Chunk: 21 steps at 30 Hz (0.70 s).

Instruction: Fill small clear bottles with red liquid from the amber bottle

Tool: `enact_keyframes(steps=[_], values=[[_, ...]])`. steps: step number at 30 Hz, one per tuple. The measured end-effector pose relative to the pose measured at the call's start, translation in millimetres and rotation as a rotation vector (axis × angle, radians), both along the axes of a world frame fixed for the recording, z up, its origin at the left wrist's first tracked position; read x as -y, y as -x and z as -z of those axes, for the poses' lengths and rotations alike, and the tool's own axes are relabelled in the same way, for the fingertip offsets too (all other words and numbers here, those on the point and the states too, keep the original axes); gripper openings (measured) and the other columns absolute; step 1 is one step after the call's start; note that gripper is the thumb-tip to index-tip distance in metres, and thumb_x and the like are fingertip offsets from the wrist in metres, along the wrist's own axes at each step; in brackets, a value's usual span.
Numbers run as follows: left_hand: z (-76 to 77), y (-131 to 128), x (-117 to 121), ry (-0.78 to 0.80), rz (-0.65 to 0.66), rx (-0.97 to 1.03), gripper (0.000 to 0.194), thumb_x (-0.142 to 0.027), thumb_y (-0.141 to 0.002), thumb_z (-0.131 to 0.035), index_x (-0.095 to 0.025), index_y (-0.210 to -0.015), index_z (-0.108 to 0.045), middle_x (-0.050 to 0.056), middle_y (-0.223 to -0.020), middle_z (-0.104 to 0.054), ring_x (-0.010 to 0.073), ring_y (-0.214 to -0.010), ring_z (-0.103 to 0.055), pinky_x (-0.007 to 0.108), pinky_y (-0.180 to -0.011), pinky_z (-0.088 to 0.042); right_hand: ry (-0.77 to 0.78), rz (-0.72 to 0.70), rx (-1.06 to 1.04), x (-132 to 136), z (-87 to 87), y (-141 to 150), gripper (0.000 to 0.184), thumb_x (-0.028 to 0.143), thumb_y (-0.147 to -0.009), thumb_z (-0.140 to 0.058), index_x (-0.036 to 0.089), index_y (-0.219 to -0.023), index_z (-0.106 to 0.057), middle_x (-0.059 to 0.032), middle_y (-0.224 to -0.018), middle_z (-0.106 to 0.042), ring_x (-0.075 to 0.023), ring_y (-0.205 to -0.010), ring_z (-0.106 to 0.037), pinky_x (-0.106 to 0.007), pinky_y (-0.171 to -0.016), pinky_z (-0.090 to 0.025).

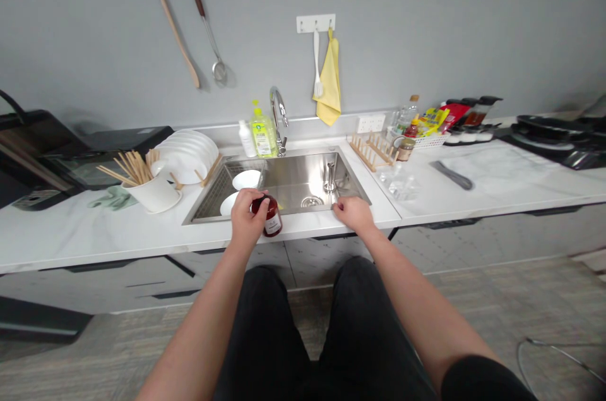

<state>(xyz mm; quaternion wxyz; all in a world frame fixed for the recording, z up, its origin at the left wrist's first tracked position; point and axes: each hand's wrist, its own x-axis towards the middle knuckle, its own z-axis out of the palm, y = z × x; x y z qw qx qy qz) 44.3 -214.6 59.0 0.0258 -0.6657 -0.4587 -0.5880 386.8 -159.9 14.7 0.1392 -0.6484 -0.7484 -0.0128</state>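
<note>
My left hand (248, 216) is wrapped round the top of a small dark red bottle (273, 219) with a pale label. The bottle is at the front rim of the steel sink (293, 175), upright or nearly so. Closed into a loose fist, my right hand (354, 213) rests by the sink's front right edge; whatever its fingers may hold is hidden. White bowls (247, 179) sit in the left part of the sink, partly behind my left hand. The chrome faucet (278, 117) rises behind the basin.
Left of the sink are stacked white plates (184, 158) and a white pot (154, 194) of chopsticks. Yellow-green dish soap (263, 134) stands behind it. To the right are a wooden rack (373, 151), a small jar (406, 149) and a grey-handled utensil (451, 175).
</note>
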Motion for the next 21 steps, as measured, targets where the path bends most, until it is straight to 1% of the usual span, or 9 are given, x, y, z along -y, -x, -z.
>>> enact_keyframes(steps=[4, 7, 9, 12, 14, 17, 19, 21], values=[[4.8, -5, 0, -0.045, -0.044, -0.032, 0.009, -0.031, -0.103, -0.074, -0.025, -0.098, -0.069, 0.009, -0.106, -0.075, 0.0281, -0.108, -0.073, 0.046, -0.098, -0.059, -0.01, -0.005, -0.001, 1, -0.5, -1, 0.038, 0.042, -0.111, -0.058, 0.022, -0.096, -0.088, -0.0131, -0.103, -0.089, -0.0268, -0.095, -0.081, -0.031, -0.076, -0.046], [14.7, -8, -2, -0.015, -0.048, 0.013, 0.013, -0.034, -0.102, -0.076, -0.025, -0.106, -0.068, 0.009, -0.112, -0.076, 0.0287, -0.112, -0.073, 0.048, -0.103, -0.059, -0.006, -0.013, 0.001, 2, -2.2, -1, 0.036, 0.039, -0.11, -0.059, 0.023, -0.095, -0.088, -0.0125, -0.102, -0.089, -0.0267, -0.094, -0.081, -0.031, -0.076, -0.046], [25.1, -10, -5, 0.038, -0.021, 0.069, 0.027, -0.037, -0.098, -0.082, -0.025, -0.117, -0.067, 0.01, -0.121, -0.076, 0.0293, -0.118, -0.075, 0.049, -0.108, -0.06, -0.001, -0.013, -0.001, 3, -3.5, -1, 0.036, 0.039, -0.11, -0.059, 0.023, -0.094, -0.087, -0.012, -0.101, -0.089, -0.0266, -0.094, -0.081, -0.031, -0.075, -0.045], [40.2, -12, -9, 0.099, 0.021, 0.086, 0.057, -0.039, -0.088, -0.092, -0.026, -0.135, -0.062, 0.012, -0.135, -0.073, 0.0324, -0.128, -0.073, 0.054, -0.117, -0.059, 0.0, -0.004, -0.005, 3, -4.5, 0, 0.035, 0.039, -0.11, -0.06, 0.023, -0.093, -0.086, -0.0115, -0.1, -0.089, -0.0263, -0.093, -0.08, -0.032, -0.073, -0.043], [44.8, -13, -9, 0.092, 0.036, 0.059, 0.065, -0.038, -0.085, -0.095, -0.026, -0.139, -0.061, 0.014, -0.139, -0.071, 0.0347, -0.133, -0.071, 0.057, -0.122, -0.057, -0.008, -0.003, -0.015, 3, -4.3, 0, 0.034, 0.038, -0.109, -0.06, 0.023, -0.09, -0.084, -0.0111, -0.099, -0.089, -0.0261, -0.091, -0.08, -0.032, -0.072, -0.042], [40.1, -15, -11, 0.07, 0.08, 0.074, 0.063, -0.038, -0.087, -0.094, -0.027, -0.14, -0.061, 0.014, -0.141, -0.07, 0.0345, -0.135, -0.072, 0.056, -0.121, -0.059, 0.005, -0.036, -0.089, 3, -3.9, -1, 0.033, 0.04, -0.107, -0.063, 0.023, -0.085, -0.08, -0.009, -0.092, -0.087, -0.0253, -0.086, -0.077, -0.032, -0.069, -0.039], [31.0, -16, -19, 0.068, 0.148, 0.103, 0.062, -0.037, -0.089, -0.093, -0.028, -0.141, -0.06, 0.014, -0.144, -0.07, 0.0335, -0.136, -0.072, 0.055, -0.119, -0.061, 0.036, -0.084, -0.198, 2, -5.2, 0, 0.031, 0.041, -0.106, -0.065, 0.023, -0.083, -0.077, -0.0064, -0.084, -0.084, -0.0239, -0.081, -0.075, -0.031, -0.068, -0.038], [19.6, -19, -35, 0.065, 0.242, 0.116, 0.062, -0.038, -0.089, -0.093, -0.03, -0.141, -0.061, 0.014, -0.148, -0.069, 0.0337, -0.14, -0.071, 0.055, -0.121, -0.061, 0.041, -0.159, -0.316, -3, -9.7, 6, 0.026, 0.039, -0.104, -0.068, 0.023, -0.085, -0.076, -0.0041, -0.08, -0.08, -0.0226, -0.077, -0.073, -0.03, -0.07, -0.041]])
